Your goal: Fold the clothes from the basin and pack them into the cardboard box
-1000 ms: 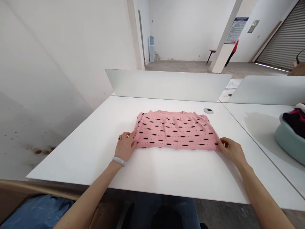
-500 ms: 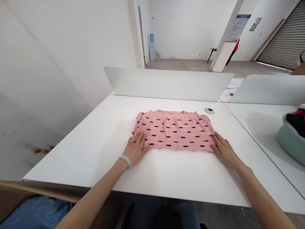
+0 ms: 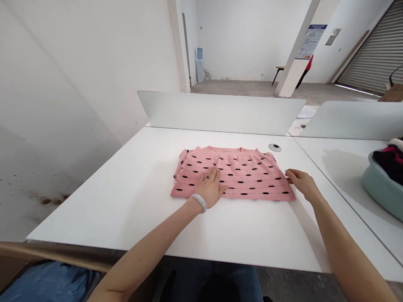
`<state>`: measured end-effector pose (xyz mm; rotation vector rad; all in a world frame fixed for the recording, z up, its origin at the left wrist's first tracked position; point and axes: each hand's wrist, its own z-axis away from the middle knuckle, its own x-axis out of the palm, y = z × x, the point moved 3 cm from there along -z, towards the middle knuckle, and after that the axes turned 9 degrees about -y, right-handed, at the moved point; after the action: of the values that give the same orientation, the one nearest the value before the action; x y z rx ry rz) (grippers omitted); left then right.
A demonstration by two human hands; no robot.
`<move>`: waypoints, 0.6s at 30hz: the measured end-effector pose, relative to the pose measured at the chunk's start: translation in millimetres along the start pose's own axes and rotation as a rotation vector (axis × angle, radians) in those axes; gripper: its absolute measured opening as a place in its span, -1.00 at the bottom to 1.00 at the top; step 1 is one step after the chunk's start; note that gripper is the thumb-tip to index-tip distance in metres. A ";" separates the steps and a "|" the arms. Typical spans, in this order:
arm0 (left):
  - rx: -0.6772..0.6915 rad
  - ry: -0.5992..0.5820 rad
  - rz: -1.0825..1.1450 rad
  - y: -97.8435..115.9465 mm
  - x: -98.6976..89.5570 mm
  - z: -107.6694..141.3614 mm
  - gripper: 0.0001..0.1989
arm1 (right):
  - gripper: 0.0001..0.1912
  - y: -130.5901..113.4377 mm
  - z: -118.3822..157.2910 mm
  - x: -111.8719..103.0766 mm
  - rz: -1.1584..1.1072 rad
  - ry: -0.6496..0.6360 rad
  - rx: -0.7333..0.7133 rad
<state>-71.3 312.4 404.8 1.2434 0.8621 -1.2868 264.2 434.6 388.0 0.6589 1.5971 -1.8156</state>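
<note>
Head | basin (image 3: pixel 379 188): black cloth (image 3: pixel 388 164) | box (image 3: pixel 63 256): blue material (image 3: pixel 47 285) | left hand (image 3: pixel 210 186) on garment (image 3: pixel 252 176)

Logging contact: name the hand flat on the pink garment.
The left hand, with the pale bangle; the right hand is at the right edge of the pink garment.

Looks forward and down from head height, close by the near edge of the white table (image 3: pixel 132 180).

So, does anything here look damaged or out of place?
Yes: the left wall has brown stains low down, odd against its pale surface. The pink garment under the left hand looks merely wrinkled.
</note>
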 end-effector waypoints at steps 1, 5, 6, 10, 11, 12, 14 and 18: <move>-0.001 -0.002 -0.001 7.3 -0.3 -7.5 -0.31 | -0.56 -3.3 -4.6 -0.9 0.004 -0.028 0.011; -0.022 0.005 -0.038 25.4 8.3 -30.6 -0.27 | -0.52 -13.4 -17.4 1.0 0.178 -0.040 0.057; -0.028 0.004 -0.054 27.3 12.5 -34.2 -0.26 | -0.50 -14.7 -19.6 3.1 0.235 -0.043 0.064; -0.032 0.013 -0.131 29.4 27.2 -41.2 -0.22 | -0.41 -16.2 -26.3 12.3 0.299 -0.034 0.052; -0.036 0.014 -0.145 29.0 29.2 -41.7 -0.22 | -0.38 -16.4 -27.3 13.7 0.279 -0.029 0.044; -0.040 0.011 -0.154 28.5 30.4 -41.8 -0.22 | -0.34 -16.5 -27.8 14.6 0.251 -0.028 0.042; -0.038 -0.001 -0.156 28.1 30.5 -41.6 -0.22 | -0.30 -17.0 -27.5 15.3 0.172 -0.047 0.049; -0.028 -0.007 -0.115 32.5 23.4 -42.4 -0.22 | -0.35 -18.2 -23.8 16.3 -0.118 -0.178 0.081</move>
<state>-28.9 343.9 380.0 1.1811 0.9544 -1.3651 239.0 457.4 385.2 0.4328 1.4784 -1.9737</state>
